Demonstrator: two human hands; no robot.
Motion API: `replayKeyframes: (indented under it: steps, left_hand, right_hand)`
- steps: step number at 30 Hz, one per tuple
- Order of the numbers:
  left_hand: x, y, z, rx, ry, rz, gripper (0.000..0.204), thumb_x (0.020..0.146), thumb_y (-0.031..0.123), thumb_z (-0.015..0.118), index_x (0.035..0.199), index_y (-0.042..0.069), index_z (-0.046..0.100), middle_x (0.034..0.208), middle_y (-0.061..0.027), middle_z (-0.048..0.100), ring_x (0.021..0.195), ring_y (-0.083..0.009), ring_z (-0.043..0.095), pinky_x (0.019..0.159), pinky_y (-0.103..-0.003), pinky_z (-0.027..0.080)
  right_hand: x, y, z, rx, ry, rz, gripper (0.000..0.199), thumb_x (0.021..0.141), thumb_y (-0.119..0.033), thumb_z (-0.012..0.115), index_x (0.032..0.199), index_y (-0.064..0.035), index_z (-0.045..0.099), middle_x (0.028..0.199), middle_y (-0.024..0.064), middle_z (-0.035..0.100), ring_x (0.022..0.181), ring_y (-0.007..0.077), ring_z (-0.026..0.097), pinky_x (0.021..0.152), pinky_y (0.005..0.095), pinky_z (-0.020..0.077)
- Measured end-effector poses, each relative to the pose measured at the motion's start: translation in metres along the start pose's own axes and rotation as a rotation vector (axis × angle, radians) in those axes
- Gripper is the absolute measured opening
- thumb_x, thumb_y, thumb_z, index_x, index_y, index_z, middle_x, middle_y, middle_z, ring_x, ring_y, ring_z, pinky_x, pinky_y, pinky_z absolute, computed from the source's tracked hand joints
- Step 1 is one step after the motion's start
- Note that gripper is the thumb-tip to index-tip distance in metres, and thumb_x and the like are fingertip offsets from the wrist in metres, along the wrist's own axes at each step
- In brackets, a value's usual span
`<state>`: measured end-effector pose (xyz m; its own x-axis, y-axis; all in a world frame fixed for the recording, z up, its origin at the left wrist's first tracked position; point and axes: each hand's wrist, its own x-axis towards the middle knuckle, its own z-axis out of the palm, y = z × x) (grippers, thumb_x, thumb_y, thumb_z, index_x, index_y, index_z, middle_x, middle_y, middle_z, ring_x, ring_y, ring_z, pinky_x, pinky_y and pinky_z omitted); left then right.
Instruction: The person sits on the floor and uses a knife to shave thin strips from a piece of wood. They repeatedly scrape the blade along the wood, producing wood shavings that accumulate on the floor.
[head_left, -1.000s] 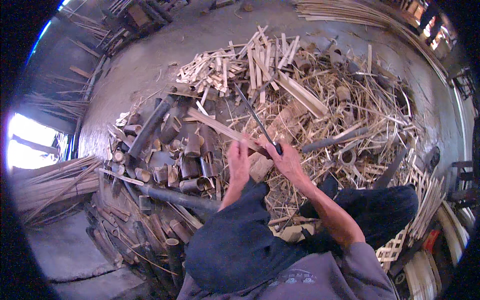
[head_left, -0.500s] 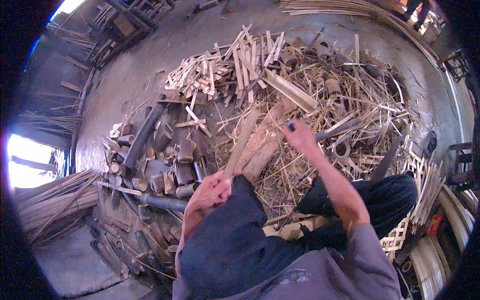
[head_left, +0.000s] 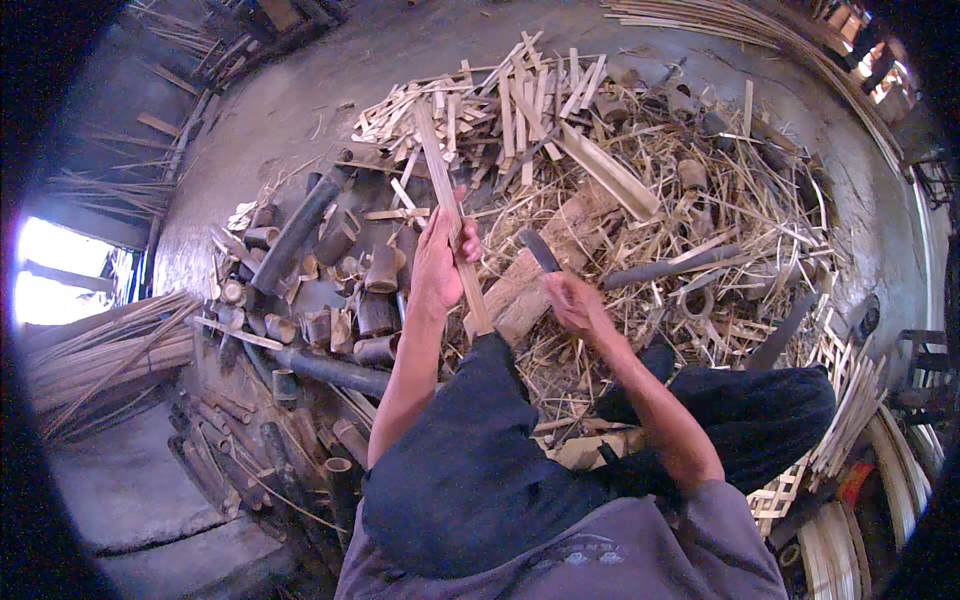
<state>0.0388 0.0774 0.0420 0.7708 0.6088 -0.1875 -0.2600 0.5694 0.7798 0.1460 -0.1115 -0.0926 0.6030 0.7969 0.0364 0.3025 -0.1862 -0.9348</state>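
A long pale bamboo strip (head_left: 432, 150) is gripped near its middle by my left hand (head_left: 437, 262), fingers wrapped round it. The strip slants away from me, its near end at the dark cloth over my left knee and its far end over a heap of cut strips (head_left: 515, 110). My right hand (head_left: 577, 303) is closed on the handle of a knife, whose short dark blade (head_left: 540, 251) points away and to the left, apart from the strip. Beneath the blade lies a rough, worn wooden block (head_left: 545, 280).
Bamboo shavings (head_left: 740, 210) pile up at the right, with a split bamboo piece (head_left: 612, 172) at their edge. Cut bamboo sections (head_left: 380, 270) lie at the left beside a long dark pole (head_left: 295, 232). A broad saw-like blade (head_left: 785, 332) rests at the far right.
My left hand has moved forward along the strip, which now tilts farther away to the left. The right hand with the knife has drawn back nearer to me.
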Motion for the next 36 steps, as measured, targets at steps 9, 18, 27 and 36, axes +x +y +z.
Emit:
replayKeyframes:
  steps: [9,18,27,36]
  left_hand:
    - [0.002,-0.019,0.012,-0.001,0.205,0.107,0.036,0.100,0.023,0.044,0.132,0.007,0.046,0.068,0.0001,0.044,0.053,-0.0071,0.038,0.047,-0.022,0.033]
    - [0.003,-0.071,-0.035,0.117,0.364,0.144,0.039,0.101,0.030,0.040,0.130,0.005,0.046,0.072,-0.0008,0.049,0.057,-0.0091,0.045,0.050,-0.024,0.038]
    - [-0.073,-0.165,-0.091,0.726,0.353,0.103,0.039,0.097,0.022,0.049,0.132,0.004,0.045,0.087,-0.0065,0.058,0.075,-0.0145,0.057,0.067,-0.031,0.048]
    - [-0.110,-0.197,-0.093,1.054,0.532,0.229,0.030,0.088,0.015,0.060,0.116,0.004,0.058,0.088,-0.0122,0.063,0.076,-0.0234,0.060,0.071,-0.032,0.049]
  right_hand:
    - [-0.002,-0.098,0.017,0.460,-0.044,0.097,0.029,0.096,-0.030,0.055,0.091,-0.0019,0.059,0.069,-0.0002,0.055,0.065,0.0061,0.049,0.056,0.0236,0.0402]
    - [-0.034,-0.033,0.066,0.352,-0.130,0.184,0.031,0.101,-0.029,0.043,0.094,-0.0017,0.056,0.067,0.0016,0.053,0.058,0.0098,0.050,0.054,0.0255,0.0418]
    - [0.125,-0.044,0.013,0.246,-0.022,0.134,0.033,0.103,-0.032,0.036,0.088,-0.0058,0.049,0.067,0.0028,0.054,0.055,0.0094,0.049,0.050,0.0274,0.0418]
    - [0.177,0.028,-0.068,-0.525,0.169,0.002,0.035,0.092,-0.030,0.053,0.110,-0.0006,0.062,0.104,0.0202,0.065,0.096,0.0337,0.062,0.084,0.0391,0.0474]
